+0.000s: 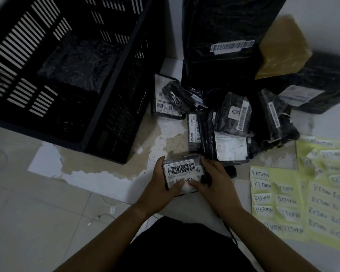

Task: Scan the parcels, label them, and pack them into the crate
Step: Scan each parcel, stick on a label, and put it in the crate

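Tiled floor (37, 203), patchy finish: the left hand (160, 183) and right hand (215, 182) grip one small parcel (185, 160) near the crate (126, 114), thumbs on its RETURN label (185, 180). Press from centre outward; keep the barcode (182, 168) uncovered

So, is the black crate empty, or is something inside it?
Not empty: a black wrapped parcel lies on the bottom of the crate.

Held parcel (185, 191): handwritten RETURN sticker (185, 180) under barcode (182, 168). Yellow sheets (283, 173): RETURN stickers (many blurred). Small parcel label (193, 127): TNG.
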`<state>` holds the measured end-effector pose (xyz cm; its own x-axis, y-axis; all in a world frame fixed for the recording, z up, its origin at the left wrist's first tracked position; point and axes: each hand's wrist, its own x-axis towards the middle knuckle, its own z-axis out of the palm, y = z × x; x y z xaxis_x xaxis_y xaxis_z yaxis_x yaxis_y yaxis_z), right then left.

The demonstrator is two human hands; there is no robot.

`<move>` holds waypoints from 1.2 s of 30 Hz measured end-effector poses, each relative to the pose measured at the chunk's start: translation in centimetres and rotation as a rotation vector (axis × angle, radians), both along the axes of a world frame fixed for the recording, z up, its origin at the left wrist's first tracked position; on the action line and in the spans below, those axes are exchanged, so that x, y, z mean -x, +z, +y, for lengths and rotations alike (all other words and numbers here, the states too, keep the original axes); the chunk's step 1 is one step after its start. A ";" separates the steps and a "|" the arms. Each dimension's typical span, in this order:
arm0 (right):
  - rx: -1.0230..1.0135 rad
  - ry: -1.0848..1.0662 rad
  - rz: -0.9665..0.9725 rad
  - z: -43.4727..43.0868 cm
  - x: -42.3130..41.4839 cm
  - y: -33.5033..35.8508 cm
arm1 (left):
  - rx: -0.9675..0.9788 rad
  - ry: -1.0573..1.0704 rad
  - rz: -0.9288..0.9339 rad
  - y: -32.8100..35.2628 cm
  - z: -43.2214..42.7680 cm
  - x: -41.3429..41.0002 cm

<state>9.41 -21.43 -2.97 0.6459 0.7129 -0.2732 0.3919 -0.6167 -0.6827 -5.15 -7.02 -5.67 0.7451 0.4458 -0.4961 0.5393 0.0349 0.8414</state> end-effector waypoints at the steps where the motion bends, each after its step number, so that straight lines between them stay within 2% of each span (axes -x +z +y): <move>1: -0.009 0.001 0.002 -0.1 0.0 0.1 | 0.013 -0.015 0.000 0.1 0.0 0.2; 6: -0.050 -0.099 0.021 0.2 0.0 1.0 | 0.038 -0.019 -0.002 0.3 0.5 0.4; 9: -0.048 -0.074 -0.023 0.6 0.0 1.2 | 0.008 0.000 -0.005 0.3 0.7 0.3; 13: 0.093 0.115 0.177 -0.1 -1.2 2.1 | -0.061 -0.004 -0.017 1.2 1.1 0.5; 15: 0.139 0.244 0.053 -0.2 -1.7 2.6 | -0.102 -0.041 -0.048 2.5 1.5 0.3; 17: 0.049 0.264 -0.010 0.0 -1.9 3.2 | -0.121 -0.087 -0.076 4.3 2.0 0.1; 19: -0.073 0.180 0.077 0.0 -2.0 4.4 | -0.143 -0.121 -0.097 6.7 2.7 -0.2; 21: -0.133 0.084 0.156 -0.2 -2.4 5.8 | -0.243 -0.139 -0.135 10.0 3.3 -0.3; 24: -0.173 0.008 0.182 -0.3 -3.0 7.9 | -0.491 -0.207 -0.348 15.6 4.3 -0.2; 26: -0.189 0.002 0.164 -0.1 -3.2 9.5 | -0.697 -0.244 -0.472 18.9 5.6 0.2; 28: -0.214 -0.004 0.149 0.5 -3.3 11.2 | -0.934 -0.225 -0.505 21.1 8.5 1.2; 30: -0.252 -0.012 0.146 1.7 -3.6 12.9 | -1.081 -0.144 -0.439 22.0 12.5 2.8; 32: -0.296 -0.019 0.161 3.1 -3.8 14.2 | -1.115 -0.079 -0.311 21.7 16.8 4.7; 36: -0.402 0.017 0.136 5.9 -4.2 16.2 | -1.191 -0.152 -0.059 18.9 24.0 8.9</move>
